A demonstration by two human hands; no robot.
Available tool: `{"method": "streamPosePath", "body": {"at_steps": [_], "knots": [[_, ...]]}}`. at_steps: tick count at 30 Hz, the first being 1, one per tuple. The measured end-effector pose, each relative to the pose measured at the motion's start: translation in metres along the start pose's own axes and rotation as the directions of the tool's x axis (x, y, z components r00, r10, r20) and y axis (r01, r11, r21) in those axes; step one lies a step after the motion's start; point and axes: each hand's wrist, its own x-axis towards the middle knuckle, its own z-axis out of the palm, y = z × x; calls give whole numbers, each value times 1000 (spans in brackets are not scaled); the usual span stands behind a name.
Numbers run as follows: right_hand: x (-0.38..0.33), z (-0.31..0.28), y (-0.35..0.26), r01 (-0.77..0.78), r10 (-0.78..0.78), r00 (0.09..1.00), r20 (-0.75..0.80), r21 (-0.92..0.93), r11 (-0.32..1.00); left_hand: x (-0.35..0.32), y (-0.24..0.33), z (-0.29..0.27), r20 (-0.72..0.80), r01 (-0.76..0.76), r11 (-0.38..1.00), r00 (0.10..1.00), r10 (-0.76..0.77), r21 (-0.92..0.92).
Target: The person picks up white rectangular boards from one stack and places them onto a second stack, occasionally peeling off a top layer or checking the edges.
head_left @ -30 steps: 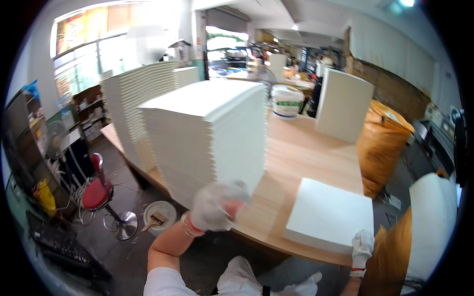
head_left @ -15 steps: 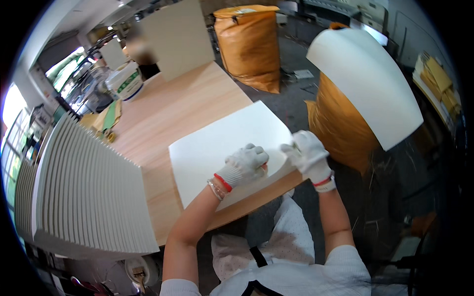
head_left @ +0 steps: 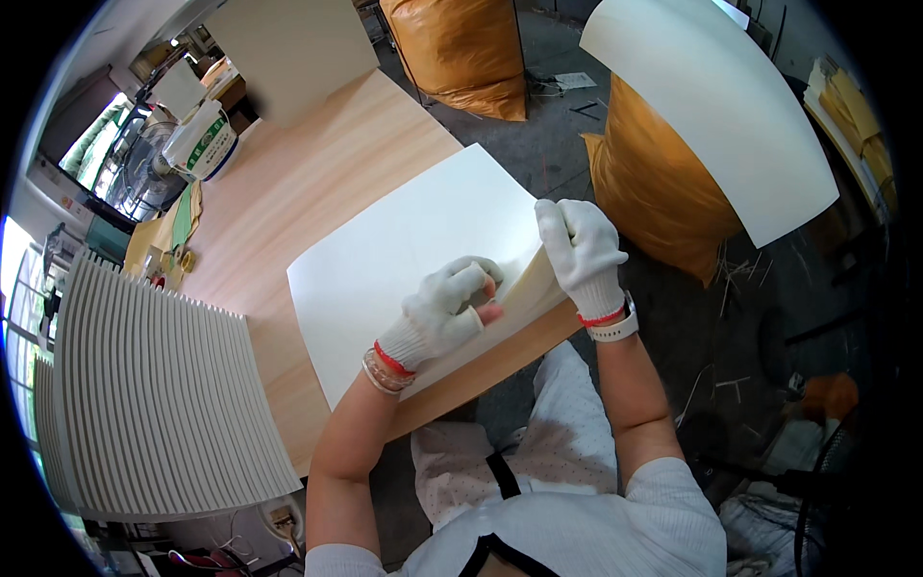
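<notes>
A white sheet (head_left: 413, 260) lies flat on the wooden bench (head_left: 317, 183), its near right corner at the bench edge closest to the person. Both hands wear white knit gloves and work at that corner.

The left hand (head_left: 447, 308) rests on top of the sheet near its front edge, fingers curled in, one bare fingertip showing through the glove and pressing on the paper. Whether it pinches a layer or only presses down cannot be told.

The right hand (head_left: 580, 248) sits just right of the left, at the sheet's right edge. Its fingers are curled over the edge, gripping it; the corner beneath appears lifted slightly, showing a cream underside. A watch sits on that wrist.

The 2 hands are close together but apart, with the raised corner between them.

To the person's left, a tall stack (head_left: 154, 385) of white sheets stands on the bench, well apart from the hands. A white bucket (head_left: 204, 144) stands at the far end. An orange sack (head_left: 654, 183) stands on the floor beyond the right hand, with a curved white board (head_left: 711, 106) lying over it
</notes>
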Motion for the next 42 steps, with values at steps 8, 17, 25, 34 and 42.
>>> {"method": "streamPosePath", "body": {"at_steps": [8, 17, 25, 34, 42], "knots": [[0, -3, -3, -94, 97, 995, -33, 94, 991, 1, 0, 1, -57, 47, 999, 997, -46, 15], [-3, -1, -4, -121, 128, 991, -49, 132, 984, 2, -9, 4, 5, -156, 983, 988, 156, 96], [-8, -1, 1, -68, 72, 997, -38, 92, 993, 4, -15, 6, -58, -160, 987, 986, 159, -15], [-7, 0, 0, 31, -31, 999, -30, 10, 999, 3, -14, 3, 22, -171, 972, 985, 170, 162], [-7, 1, -4, -199, 207, 978, -17, 202, 959, 6, -18, 11, -113, -222, 960, 964, 242, 169]]}}
